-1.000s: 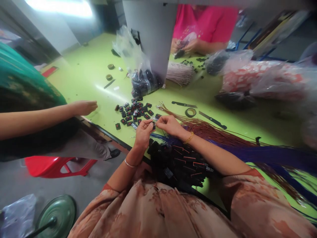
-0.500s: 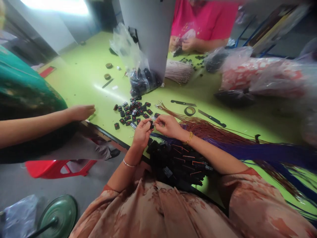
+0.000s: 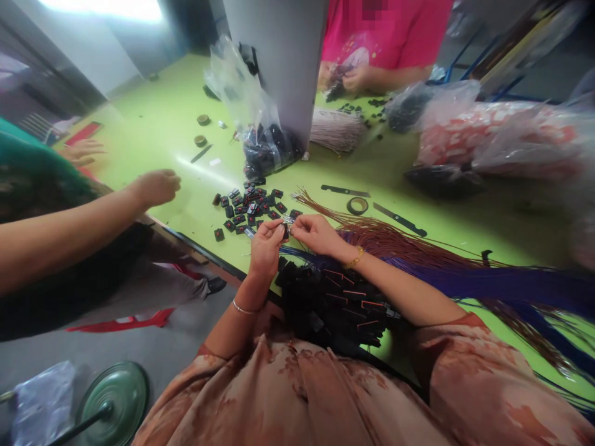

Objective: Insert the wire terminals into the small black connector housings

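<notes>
A small black block [image 3: 285, 232] was between the person's two hands, over the near part of the green desk [image 3: 153, 148]. The left hand [image 3: 266, 246] gripped it between thumb and fingers, while the right hand [image 3: 316, 234] had its fingertips drawn together in a pinch at the block's right side. Whether anything thin was caught in that pinch was too small to tell.

For work this fine, the left grip probably needed to be firm but shallow, leaving the side facing the right fingertips uncovered. The right fingers were best kept lined up with that face, pressing straight rather than at a slant; a skewed push could well have twisted so small a piece in its hold. Resting the forearms would likely have steadied both hands.

Just beyond the left fingers lay a loose scatter of black pieces [image 3: 251, 204], some with red marks, so small, contained movements seemed wise. Brown wires [image 3: 385, 241] and blue wires [image 3: 465, 282] spread away to the right, partly under the right forearm, where a careless elbow might have dragged them. A dark heap of parts [image 3: 334, 303] with orange streaks lay between the arms, close to the body.

Farther out were a roll of tape [image 3: 357, 205] between two dark blades, worth reaching around with care, and a clear bag of black parts [image 3: 272, 148]. To the left, a co-worker's hand [image 3: 158, 188] hung near the desk's edge, well apart from the block.
</notes>
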Demonstrator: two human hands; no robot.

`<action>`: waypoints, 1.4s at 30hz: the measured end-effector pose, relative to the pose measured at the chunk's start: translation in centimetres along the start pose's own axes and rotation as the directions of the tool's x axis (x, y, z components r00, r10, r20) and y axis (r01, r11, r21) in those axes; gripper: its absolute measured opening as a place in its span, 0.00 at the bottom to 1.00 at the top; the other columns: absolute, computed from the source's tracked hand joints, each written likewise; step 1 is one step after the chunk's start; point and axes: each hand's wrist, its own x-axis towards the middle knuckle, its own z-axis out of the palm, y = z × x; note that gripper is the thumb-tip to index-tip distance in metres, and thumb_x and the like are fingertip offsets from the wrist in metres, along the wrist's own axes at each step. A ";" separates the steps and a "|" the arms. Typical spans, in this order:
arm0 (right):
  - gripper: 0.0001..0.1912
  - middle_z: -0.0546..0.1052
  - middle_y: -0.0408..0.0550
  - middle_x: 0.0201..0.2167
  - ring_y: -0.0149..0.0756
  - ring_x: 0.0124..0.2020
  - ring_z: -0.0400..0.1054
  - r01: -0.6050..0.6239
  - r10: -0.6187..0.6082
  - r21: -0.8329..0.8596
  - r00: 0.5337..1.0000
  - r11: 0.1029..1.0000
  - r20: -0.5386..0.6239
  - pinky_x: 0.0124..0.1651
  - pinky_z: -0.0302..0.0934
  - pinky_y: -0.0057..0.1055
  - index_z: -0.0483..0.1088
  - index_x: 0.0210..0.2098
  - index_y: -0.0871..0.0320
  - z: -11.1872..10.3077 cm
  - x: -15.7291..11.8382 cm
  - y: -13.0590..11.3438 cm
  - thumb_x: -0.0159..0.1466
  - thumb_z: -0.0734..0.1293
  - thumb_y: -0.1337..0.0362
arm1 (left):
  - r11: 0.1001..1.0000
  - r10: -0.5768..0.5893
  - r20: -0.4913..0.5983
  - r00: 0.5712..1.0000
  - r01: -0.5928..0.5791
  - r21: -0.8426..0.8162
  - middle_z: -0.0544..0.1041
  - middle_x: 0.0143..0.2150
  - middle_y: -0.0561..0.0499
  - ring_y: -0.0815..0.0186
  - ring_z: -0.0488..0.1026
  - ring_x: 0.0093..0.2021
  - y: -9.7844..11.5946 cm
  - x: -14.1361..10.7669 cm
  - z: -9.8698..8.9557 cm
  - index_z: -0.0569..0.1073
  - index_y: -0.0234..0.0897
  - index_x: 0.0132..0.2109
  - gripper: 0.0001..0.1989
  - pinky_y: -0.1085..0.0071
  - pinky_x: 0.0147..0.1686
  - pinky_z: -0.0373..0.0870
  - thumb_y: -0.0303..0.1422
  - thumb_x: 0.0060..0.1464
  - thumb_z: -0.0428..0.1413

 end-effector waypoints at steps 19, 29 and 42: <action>0.10 0.67 0.42 0.19 0.28 0.21 0.52 0.162 -0.131 -0.370 0.986 0.915 0.106 0.28 0.44 0.27 0.63 0.21 0.58 0.1 -0.8 -0.1 0.58 0.60 0.66 | 0.982 0.076 0.012 0.997 -0.077 0.174 0.75 0.31 0.52 0.72 0.71 0.31 -1.0 -0.8 0.2 0.73 0.34 0.37 0.11 0.74 0.35 0.66 0.31 0.44 0.63; 0.06 0.76 0.48 0.27 0.33 0.28 0.62 -0.089 0.113 -0.550 0.994 0.830 0.010 0.32 0.50 0.29 0.73 0.27 0.59 -5.3 2.7 2.7 0.56 0.64 0.66 | 0.991 -0.086 0.016 0.996 0.083 0.109 0.74 0.28 0.53 0.73 0.69 0.28 -0.3 0.7 -1.2 0.73 0.34 0.37 0.13 0.76 0.29 0.67 0.33 0.42 0.65; 0.11 0.77 0.57 0.37 0.41 0.34 0.67 -0.222 0.211 -0.732 0.971 0.644 -0.109 0.33 0.52 0.32 0.73 0.36 0.60 -5.3 4.5 4.7 0.62 0.60 0.63 | 0.981 -0.195 0.066 0.979 0.194 0.024 0.72 0.29 0.53 0.75 0.69 0.29 -0.1 1.2 -0.7 0.74 0.35 0.37 0.12 0.78 0.29 0.68 0.32 0.42 0.65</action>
